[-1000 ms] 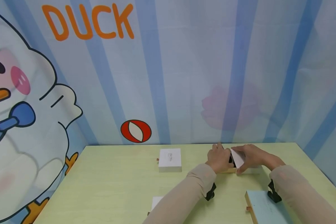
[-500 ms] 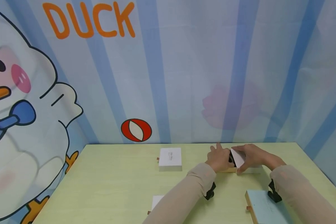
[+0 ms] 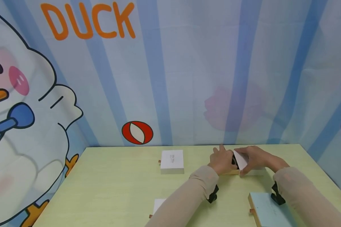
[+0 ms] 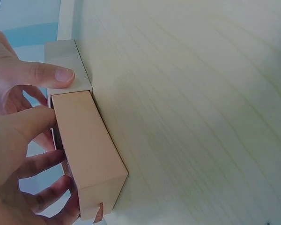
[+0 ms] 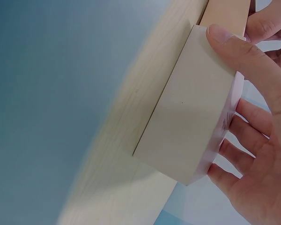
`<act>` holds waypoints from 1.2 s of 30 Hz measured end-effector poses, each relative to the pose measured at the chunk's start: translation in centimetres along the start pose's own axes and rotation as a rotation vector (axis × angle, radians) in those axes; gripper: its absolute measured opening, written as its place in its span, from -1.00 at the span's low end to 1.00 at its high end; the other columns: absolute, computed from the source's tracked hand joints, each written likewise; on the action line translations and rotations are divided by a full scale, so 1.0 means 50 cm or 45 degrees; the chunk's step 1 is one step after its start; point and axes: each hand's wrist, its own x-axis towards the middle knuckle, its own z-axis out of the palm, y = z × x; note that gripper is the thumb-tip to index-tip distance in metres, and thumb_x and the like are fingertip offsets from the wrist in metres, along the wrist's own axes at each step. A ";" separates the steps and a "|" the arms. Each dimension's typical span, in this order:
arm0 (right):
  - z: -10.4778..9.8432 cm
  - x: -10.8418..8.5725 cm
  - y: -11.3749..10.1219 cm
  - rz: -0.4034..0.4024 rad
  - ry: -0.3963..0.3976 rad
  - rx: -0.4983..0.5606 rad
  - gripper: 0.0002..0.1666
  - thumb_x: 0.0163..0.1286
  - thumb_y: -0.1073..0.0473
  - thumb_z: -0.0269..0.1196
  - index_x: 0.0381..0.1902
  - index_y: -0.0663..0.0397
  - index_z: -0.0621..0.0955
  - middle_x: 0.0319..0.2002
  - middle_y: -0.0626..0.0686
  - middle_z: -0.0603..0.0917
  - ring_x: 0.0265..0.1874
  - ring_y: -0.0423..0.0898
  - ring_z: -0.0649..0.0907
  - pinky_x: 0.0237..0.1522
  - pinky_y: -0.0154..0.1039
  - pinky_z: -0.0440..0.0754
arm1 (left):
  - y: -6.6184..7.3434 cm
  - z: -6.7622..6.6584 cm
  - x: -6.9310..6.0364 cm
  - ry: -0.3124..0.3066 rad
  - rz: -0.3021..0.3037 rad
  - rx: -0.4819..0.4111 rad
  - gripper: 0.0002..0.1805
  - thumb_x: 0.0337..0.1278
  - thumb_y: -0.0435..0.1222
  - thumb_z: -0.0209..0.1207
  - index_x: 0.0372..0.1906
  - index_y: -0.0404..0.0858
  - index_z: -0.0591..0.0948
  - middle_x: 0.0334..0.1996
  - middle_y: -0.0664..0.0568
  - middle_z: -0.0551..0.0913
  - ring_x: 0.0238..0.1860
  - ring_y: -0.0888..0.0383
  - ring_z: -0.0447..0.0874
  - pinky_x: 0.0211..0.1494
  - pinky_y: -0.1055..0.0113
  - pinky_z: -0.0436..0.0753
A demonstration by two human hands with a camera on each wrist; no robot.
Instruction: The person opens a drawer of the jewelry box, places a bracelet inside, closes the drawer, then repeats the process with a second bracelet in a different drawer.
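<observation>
Near the table's back edge lies a slide-out box with its tan drawer [image 4: 89,138] partly out of its white sleeve [image 5: 182,103]. My left hand [image 3: 222,160] grips the drawer from above, thumb and fingers bent over its top edge; their tips are partly hidden. A brown ribbon tab [image 4: 99,213] hangs from the drawer's end. My right hand [image 3: 254,159] holds the sleeve, its thumb on the near side and its fingers on the printed top. Something dark [image 3: 234,161] shows in the opening between the hands, too small to tell.
A white box [image 3: 172,161] with a ribbon tab stands to the left. Another white box [image 3: 158,204] is mostly behind my left sleeve. In front on the right lies a light blue box [image 3: 268,209], partly under my right forearm. A printed curtain [image 3: 187,78] hangs behind the table.
</observation>
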 end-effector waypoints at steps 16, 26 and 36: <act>0.002 0.003 -0.002 0.034 -0.014 -0.006 0.23 -0.20 -0.10 0.67 0.34 0.42 0.42 0.14 0.33 0.58 -0.09 0.08 0.61 -0.17 -0.06 0.55 | -0.011 -0.010 -0.001 -0.003 -0.005 -0.089 -0.61 0.17 0.13 0.30 0.02 0.07 0.67 -0.08 0.07 0.52 -0.16 0.11 0.47 -0.35 0.24 0.56; -0.003 -0.001 -0.003 0.016 -0.032 0.011 0.25 -0.17 -0.11 0.66 0.35 0.45 0.38 0.20 0.38 0.53 0.01 0.18 0.59 -0.12 -0.02 0.56 | -0.017 -0.032 -0.006 0.021 -0.055 -0.066 -0.58 0.28 0.13 0.21 0.13 0.08 0.61 -0.02 0.09 0.53 0.03 0.10 0.53 -0.25 0.27 0.63; -0.002 -0.001 -0.002 0.040 -0.044 0.050 0.25 -0.16 -0.08 0.66 0.37 0.44 0.37 0.19 0.37 0.53 -0.23 -0.10 0.54 -0.28 -0.16 0.48 | -0.037 -0.029 -0.001 0.068 -0.094 -0.182 -0.57 0.45 -0.03 0.09 0.24 -0.16 0.52 0.06 -0.07 0.53 0.09 0.02 0.54 -0.16 0.27 0.64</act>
